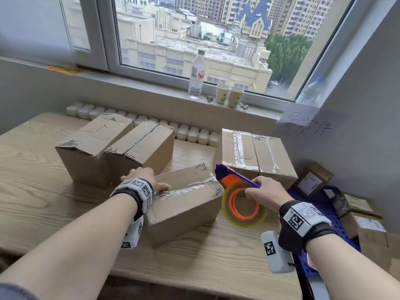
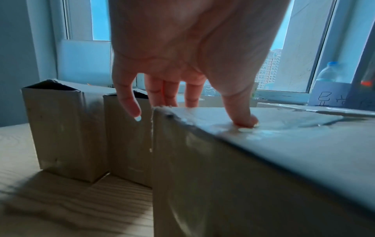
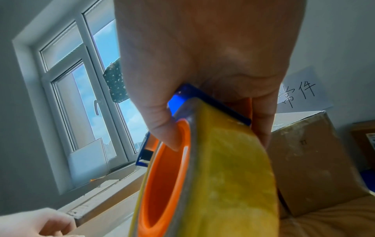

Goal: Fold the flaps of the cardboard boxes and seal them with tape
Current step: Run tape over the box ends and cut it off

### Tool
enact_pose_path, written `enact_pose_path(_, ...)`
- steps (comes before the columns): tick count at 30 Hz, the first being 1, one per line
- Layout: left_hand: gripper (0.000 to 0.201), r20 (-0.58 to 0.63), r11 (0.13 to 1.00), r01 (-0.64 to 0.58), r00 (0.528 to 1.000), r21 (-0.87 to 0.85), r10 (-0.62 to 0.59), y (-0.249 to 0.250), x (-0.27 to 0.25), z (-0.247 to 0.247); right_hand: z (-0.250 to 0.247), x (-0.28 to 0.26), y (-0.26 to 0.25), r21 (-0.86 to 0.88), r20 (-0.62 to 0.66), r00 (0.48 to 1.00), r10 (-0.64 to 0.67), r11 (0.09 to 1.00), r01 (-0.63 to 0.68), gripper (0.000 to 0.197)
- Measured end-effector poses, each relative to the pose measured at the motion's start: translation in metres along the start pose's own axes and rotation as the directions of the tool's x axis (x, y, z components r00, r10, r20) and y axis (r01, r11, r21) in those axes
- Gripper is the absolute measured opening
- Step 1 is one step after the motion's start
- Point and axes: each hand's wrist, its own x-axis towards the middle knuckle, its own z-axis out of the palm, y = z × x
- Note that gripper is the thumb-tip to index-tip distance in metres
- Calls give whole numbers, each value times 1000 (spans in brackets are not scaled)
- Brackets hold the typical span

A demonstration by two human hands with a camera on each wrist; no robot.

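A closed cardboard box (image 1: 184,210) lies in front of me on the wooden table (image 1: 43,169), with a strip of clear tape (image 1: 190,187) along its top seam. My left hand (image 1: 151,180) rests on the box's left end. In the left wrist view its thumb (image 2: 244,119) presses on the taped top of the box (image 2: 263,160), while the straight fingers (image 2: 131,104) reach over the far edge. My right hand (image 1: 259,190) grips a blue and orange tape dispenser (image 1: 240,202) with a yellowish roll (image 3: 227,176), held at the box's right end.
Two untaped boxes (image 1: 93,148) (image 1: 140,146) stand behind on the left, two taped ones (image 1: 240,148) (image 1: 275,156) on the right. Small labelled parcels (image 1: 311,180) sit on a blue crate (image 1: 320,204) far right. A water bottle (image 1: 197,74) and paper cups (image 1: 229,95) stand on the sill.
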Motion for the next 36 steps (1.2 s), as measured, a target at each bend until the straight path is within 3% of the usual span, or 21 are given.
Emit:
enact_pose_path(5, 65, 19, 1000, 10, 1000, 7, -10, -14, -6, -2, 13, 4, -20, 127, 69, 998, -5, 992, -4, 17)
enact_pose_path(10, 70, 100, 999, 31, 995, -39, -27, -9, -9, 5, 34, 11, -49, 300, 178, 984, -4, 953, -51, 4)
enact_pose_path(14, 71, 140, 998, 30, 990, -61, -21, -9, -6, 7, 52, 18, -67, 409, 265, 963, 47, 899, -156, 17)
enact_pose_path(17, 70, 157, 998, 7, 988, -57, 2, -10, -5, 7, 60, 24, -75, 429, 267, 962, 51, 888, -166, 2)
enact_pose_path(23, 63, 192, 990, -57, 978, -127, 81, 3, -8, 10, 58, 34, -87, 439, 211, 977, 18, 892, -111, 6)
enact_pose_path(27, 58, 223, 969, -81, 965, -234, 135, 8, -6, 15, 49, 35, -90, 388, 166, 986, -18, 920, -48, 19)
enact_pose_path(30, 55, 36, 974, -111, 992, -198, 120, 3, -5, 0, 35, 32, -88, 319, 99, 994, -48, 948, 14, 28)
enact_pose_path(32, 46, -110, 966, -149, 986, -210, 128, 0, -5, -14, 23, 27, -89, 261, 42, 996, -83, 963, 69, 33)
enact_pose_path(36, 36, -170, 868, -242, 968, -433, 184, 0, -1, -35, 0, 14, -94, 186, -45, 987, -152, 970, 157, 41)
